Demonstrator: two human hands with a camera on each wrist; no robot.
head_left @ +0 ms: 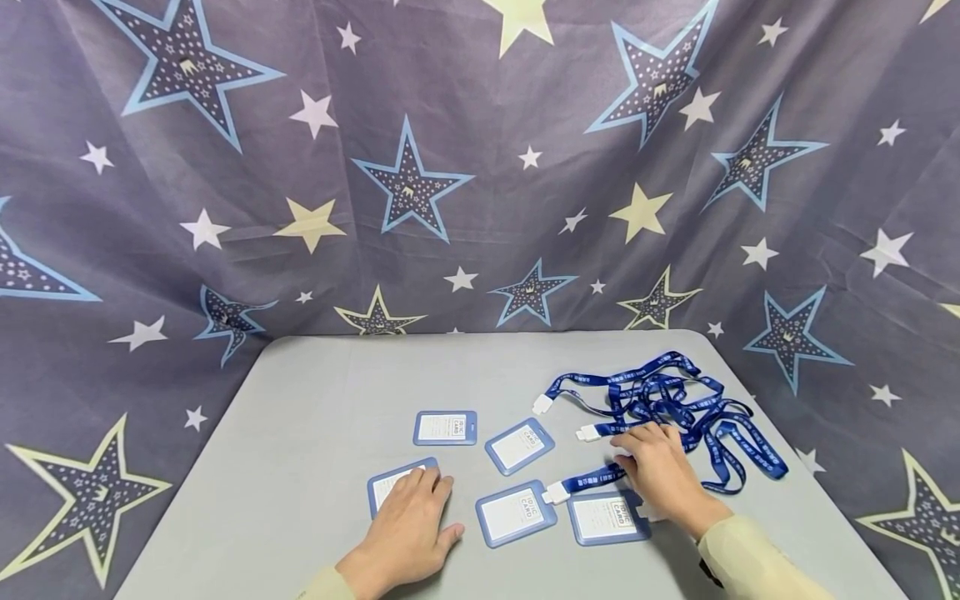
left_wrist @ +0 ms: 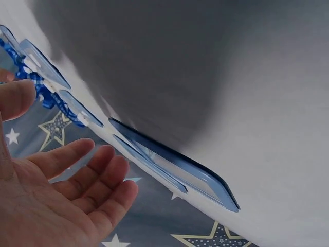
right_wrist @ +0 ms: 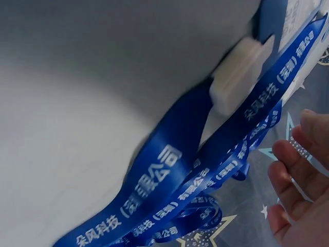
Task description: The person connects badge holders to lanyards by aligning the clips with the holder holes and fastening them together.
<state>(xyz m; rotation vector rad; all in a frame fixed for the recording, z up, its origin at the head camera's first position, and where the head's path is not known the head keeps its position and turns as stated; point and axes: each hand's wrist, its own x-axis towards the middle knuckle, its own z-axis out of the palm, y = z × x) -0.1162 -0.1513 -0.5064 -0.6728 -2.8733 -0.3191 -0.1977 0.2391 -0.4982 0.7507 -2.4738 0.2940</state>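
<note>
My left hand (head_left: pixel 412 525) hovers with relaxed fingers over a blue-framed ID badge holder (head_left: pixel 381 493), covering part of it. The left wrist view shows that palm beside the flat holders, nothing in its fingers. My right hand (head_left: pixel 663 471) is loosely bent above the blue lanyards (right_wrist: pixel 154 175), whose ribbons carry white lettering. In the right wrist view its fingers are apart from the ribbon and hold nothing. Near it, a badge holder (head_left: pixel 607 518) has a white clip (right_wrist: pixel 241 74) at its slot end. Another white clip (head_left: pixel 557 492) meets the slot end of the middle holder (head_left: pixel 515 514).
Two more badge holders, one (head_left: pixel 445 427) lying sideways and one (head_left: pixel 519 446) tilted, lie farther back. Tangled lanyards spread across the right side of the grey table (head_left: pixel 300 400), with white clips (head_left: pixel 542 404) pointing left. A star-patterned curtain (head_left: pixel 480 167) hangs behind.
</note>
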